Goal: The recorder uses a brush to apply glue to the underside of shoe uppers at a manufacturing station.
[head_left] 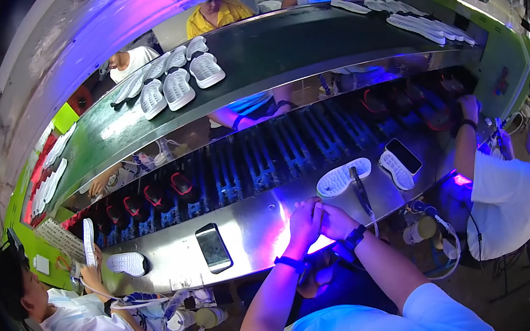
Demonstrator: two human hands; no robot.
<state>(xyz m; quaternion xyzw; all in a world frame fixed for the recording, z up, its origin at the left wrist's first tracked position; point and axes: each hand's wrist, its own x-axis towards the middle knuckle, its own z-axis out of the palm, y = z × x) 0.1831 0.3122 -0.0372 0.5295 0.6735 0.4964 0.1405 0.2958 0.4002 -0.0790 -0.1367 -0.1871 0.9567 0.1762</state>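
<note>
My left hand (304, 218) and my right hand (336, 220) are clasped together over the near edge of the metal bench, fingers closed around each other. No tool or part shows between them. A dark band is on each wrist. Just beyond my right hand, a white shoe sole (334, 181) lies on the bench. Resting across its right end is a dark, slim-handled tool (362, 195) with a pale hose or cord at its lower end. To the left of my hands a phone (213, 248) lies flat on the metal.
Behind the bench runs a slatted blue conveyor (258, 160) carrying dark shoe uppers (182, 183) with red rims. Above it, a green belt (264, 44) bears several white soles (178, 89). Co-workers sit at left (93, 322) and right (507, 197). Another phone (404, 156) overlaps a sole (396, 172).
</note>
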